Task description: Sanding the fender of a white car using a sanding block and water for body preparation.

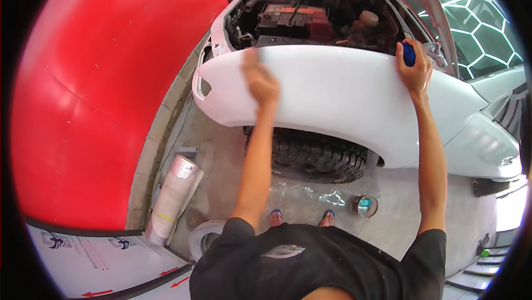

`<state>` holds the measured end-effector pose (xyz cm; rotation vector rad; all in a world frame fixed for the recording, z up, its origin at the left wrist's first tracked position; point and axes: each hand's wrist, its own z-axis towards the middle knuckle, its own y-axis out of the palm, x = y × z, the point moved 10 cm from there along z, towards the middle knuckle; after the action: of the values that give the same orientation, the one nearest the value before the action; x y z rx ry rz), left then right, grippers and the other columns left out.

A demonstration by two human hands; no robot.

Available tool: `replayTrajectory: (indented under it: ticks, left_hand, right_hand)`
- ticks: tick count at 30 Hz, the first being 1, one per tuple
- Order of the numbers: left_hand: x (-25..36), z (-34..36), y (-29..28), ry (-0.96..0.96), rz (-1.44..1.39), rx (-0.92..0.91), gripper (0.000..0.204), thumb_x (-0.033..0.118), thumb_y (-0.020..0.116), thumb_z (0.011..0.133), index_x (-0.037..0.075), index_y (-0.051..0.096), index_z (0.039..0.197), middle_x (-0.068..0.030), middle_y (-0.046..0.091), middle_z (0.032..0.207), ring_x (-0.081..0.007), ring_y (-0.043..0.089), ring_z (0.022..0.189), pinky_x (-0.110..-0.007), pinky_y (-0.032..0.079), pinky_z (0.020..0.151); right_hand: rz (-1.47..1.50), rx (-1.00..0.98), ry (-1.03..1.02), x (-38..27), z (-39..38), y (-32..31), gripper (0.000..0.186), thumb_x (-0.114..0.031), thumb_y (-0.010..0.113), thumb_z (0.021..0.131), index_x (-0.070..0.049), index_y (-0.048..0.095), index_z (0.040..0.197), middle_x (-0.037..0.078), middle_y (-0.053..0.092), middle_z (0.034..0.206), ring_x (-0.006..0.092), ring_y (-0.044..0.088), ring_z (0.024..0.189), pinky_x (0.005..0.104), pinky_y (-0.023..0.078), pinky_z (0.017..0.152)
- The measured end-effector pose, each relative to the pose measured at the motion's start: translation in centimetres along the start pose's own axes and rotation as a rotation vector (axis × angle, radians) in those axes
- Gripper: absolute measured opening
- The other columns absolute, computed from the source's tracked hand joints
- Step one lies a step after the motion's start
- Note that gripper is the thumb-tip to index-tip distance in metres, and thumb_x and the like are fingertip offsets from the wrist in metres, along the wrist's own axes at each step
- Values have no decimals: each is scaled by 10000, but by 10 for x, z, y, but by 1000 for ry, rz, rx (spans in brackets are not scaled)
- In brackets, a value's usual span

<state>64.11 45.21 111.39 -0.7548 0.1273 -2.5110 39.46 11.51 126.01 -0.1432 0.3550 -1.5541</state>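
Observation:
A white car fender (pixel 332 98) curves over a black knobbly tyre (pixel 318 156), with the bonnet up and the engine bay (pixel 310 14) exposed behind it. My left hand (pixel 259 78) is blurred and lies flat against the fender's upper left part; whether it holds anything I cannot tell. At the fender's top right edge, my right hand (pixel 414 64) is closed around a small blue object (pixel 408 54).
A red wall (pixel 111 89) rises at the left. On the concrete floor lie a roll of clear film (pixel 173 196), a white roll (pixel 204 239) and a small round tin (pixel 366 206). My sandalled feet (pixel 302 217) stand before the tyre. A windscreen (pixel 471 28) reflects hexagonal lights.

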Motion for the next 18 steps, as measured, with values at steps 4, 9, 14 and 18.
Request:
replayTrajectory:
  ticks: [4,9,14,18]
  left_hand:
    - [-52,6,-26,-430,99,180,417,109,417,1014,-80,483,1379,-244,500,1437,-377,391,1413,-474,274,1193]
    - [29,-10,-6,125,5,5,424,102,413,1017,-49,485,1407,-264,459,1474,-392,386,1419,-470,244,1212]
    - [-64,11,-34,-418,86,179,407,123,432,1008,-74,491,1359,-266,519,1389,-420,485,1296,-468,355,1130]
    - [23,-5,-17,-50,-50,111,411,99,412,1022,-41,474,1403,-242,509,1429,-380,438,1378,-444,281,1198]
  right_hand:
    - [-52,7,14,1,0,-1,194,-249,717,901,-89,672,1000,96,702,937,325,691,817,379,540,716]
    - [-4,4,44,3,1,-1,197,-239,720,898,-79,671,1002,100,699,929,325,692,811,380,541,723]
    - [-15,-17,35,2,0,0,195,-237,725,894,-77,673,994,106,700,932,326,694,812,373,543,723]
    - [-2,-9,52,4,-1,-1,194,-240,727,894,-80,670,990,112,700,933,326,695,813,372,544,723]
